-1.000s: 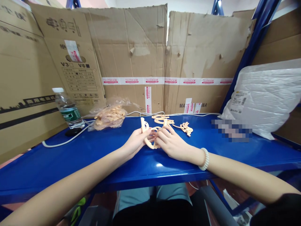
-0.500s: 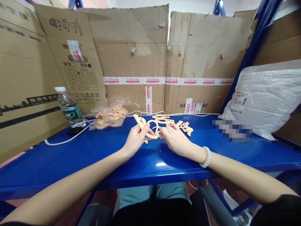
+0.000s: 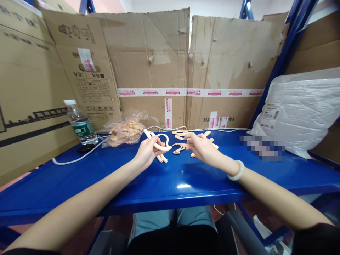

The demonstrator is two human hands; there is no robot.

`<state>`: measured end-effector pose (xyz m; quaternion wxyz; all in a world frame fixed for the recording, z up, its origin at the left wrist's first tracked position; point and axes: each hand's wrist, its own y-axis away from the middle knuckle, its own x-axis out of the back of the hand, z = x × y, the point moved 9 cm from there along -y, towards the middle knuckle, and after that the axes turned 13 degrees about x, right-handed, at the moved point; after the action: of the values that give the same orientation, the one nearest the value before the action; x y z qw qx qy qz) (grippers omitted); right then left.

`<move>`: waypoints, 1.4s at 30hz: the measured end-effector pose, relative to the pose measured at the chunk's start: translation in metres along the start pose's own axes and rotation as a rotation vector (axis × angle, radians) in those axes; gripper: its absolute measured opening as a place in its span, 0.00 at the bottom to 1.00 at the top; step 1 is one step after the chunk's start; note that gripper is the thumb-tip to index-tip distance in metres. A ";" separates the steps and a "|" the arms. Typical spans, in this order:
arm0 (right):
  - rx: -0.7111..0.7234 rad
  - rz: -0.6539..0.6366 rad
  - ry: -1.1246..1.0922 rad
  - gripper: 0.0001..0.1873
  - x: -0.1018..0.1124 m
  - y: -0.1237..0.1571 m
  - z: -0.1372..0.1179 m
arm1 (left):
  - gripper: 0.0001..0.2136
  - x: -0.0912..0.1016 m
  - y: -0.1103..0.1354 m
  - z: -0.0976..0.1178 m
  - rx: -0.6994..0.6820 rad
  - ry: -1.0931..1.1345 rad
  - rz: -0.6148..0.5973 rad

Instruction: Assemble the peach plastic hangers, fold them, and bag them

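Observation:
My left hand is closed on a cream-coloured curved plastic piece with a rounded loop, held just above the blue table. Below its fingers lie the rounded ends of other cream pieces. My right hand hovers to the right with its fingers apart and stretched leftward; it appears to hold nothing. Near its fingertips, a small curved hook-like piece lies on the table. More cream pieces are spread behind and under the right hand, which partly hides them.
On the left, a clear plastic bag of similar cream pieces lies near a water bottle and a black round object. A white cable runs along the blue table. Cardboard walls the back; a white wrapped package stands right.
My hands have moved apart. The left hand has shifted left with the curved piece, and the right hand has come away from it to the right. The hook-like piece now shows between them.

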<state>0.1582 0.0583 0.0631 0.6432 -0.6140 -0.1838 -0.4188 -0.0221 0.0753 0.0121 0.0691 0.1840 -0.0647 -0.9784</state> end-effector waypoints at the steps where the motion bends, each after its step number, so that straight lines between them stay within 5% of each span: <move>1: -0.033 -0.004 -0.045 0.06 0.001 0.002 0.012 | 0.13 0.001 -0.001 0.001 0.004 -0.002 0.007; 6: -0.022 -0.108 -0.239 0.06 -0.003 0.007 0.039 | 0.14 0.005 -0.004 -0.004 0.047 -0.011 0.036; 16: 0.024 -0.412 -0.422 0.09 -0.042 0.017 0.019 | 0.14 0.006 -0.004 -0.009 0.095 0.015 0.053; 37: -0.098 -0.569 -0.322 0.11 -0.041 0.025 0.040 | 0.12 -0.005 0.002 -0.017 0.220 0.007 -0.030; 42: -0.026 -0.284 -0.263 0.22 -0.011 0.008 0.024 | 0.07 -0.016 0.006 -0.011 0.131 -0.185 -0.090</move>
<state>0.1642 0.0840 0.0539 0.5400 -0.6397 -0.3455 -0.4240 -0.0024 0.0704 0.0081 0.0068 0.0999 -0.1262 -0.9869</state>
